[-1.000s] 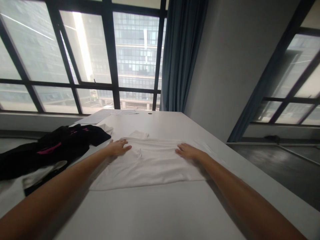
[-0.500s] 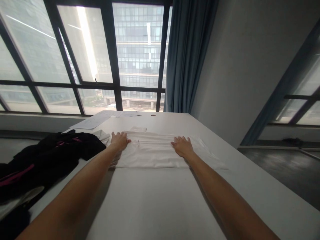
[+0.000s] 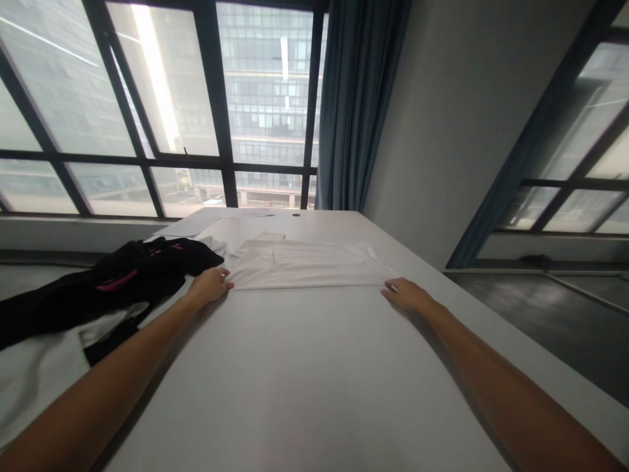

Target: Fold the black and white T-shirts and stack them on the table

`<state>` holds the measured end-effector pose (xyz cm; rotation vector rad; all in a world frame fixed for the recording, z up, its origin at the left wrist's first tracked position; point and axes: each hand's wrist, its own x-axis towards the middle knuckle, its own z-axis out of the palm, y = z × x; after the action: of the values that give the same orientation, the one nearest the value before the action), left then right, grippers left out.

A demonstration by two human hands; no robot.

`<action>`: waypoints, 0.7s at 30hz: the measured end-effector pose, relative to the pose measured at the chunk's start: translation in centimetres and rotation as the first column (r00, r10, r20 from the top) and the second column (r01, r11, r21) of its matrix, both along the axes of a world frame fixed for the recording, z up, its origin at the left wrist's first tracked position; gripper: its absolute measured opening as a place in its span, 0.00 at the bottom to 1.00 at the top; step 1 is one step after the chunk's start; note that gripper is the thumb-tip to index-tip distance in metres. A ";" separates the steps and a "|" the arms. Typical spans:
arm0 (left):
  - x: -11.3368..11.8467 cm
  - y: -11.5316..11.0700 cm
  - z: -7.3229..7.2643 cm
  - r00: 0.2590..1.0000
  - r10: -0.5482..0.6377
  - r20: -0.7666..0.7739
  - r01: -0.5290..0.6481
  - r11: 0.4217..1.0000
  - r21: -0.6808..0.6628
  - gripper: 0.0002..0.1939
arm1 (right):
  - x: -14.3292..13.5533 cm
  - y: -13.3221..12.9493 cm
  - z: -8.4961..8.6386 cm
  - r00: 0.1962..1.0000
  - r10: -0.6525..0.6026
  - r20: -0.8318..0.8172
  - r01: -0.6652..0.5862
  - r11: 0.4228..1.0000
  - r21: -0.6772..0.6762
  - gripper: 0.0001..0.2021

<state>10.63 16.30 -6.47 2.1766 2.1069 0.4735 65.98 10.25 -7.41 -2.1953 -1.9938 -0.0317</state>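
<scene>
A white garment (image 3: 314,267) lies folded into a wide, flat band across the table, with light creases on top and a small flap (image 3: 270,236) sticking out at its far edge. My left hand (image 3: 210,286) is at the near left corner, thumb and fingers pinched on the fabric. At the near right corner, my right hand (image 3: 405,293) pinches the cloth in the same way. Both forearms reach in from the lower corners of the view. The fingertips are partly hidden by the cloth's edge.
Dark clothing with pink marks (image 3: 118,280) is heaped along the table's left side, and white cloth (image 3: 39,373) lies beside it. Papers (image 3: 191,224) rest at the far left of the white table (image 3: 304,380). A blue curtain (image 3: 358,105) hangs beyond its far end.
Both hands have come off the garment's top, where they lay flat, and moved nearer and outward to its near corners, closing on the fabric. The camera view has shifted slightly.
</scene>
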 end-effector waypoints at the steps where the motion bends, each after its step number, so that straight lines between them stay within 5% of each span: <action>1: -0.1 -0.4 0.3 1.000 0.011 0.019 -0.011 1.000 0.008 0.24 | 0.0 -0.1 0.0 1.000 -0.003 -0.015 0.003 1.000 -0.001 0.18; 7: -1.0 -3.1 1.2 0.989 -0.027 0.149 0.014 0.996 0.091 0.22 | 0.2 -0.2 -0.8 0.980 -0.190 -0.062 0.199 0.958 0.205 0.22; 13: -1.9 -3.9 0.4 0.882 -0.189 0.432 0.028 0.935 0.353 0.16 | 1.7 0.0 -1.9 0.973 -0.170 -0.156 0.210 0.934 0.290 0.17; 18: -2.2 -3.6 0.1 0.750 -0.216 0.625 0.012 0.950 0.313 0.22 | 1.5 -0.1 -1.2 0.965 -0.183 -0.190 0.233 0.931 0.282 0.11; 21: -2.5 -3.4 0.2 0.756 -0.173 0.631 -0.029 0.955 0.296 0.23 | 1.9 -0.6 -0.7 0.956 -0.215 -0.200 0.272 0.902 0.335 0.11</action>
<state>8.17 12.86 -6.29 1.7989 1.6207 1.3806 67.84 9.62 -8.14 -2.1144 -1.4798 -0.2297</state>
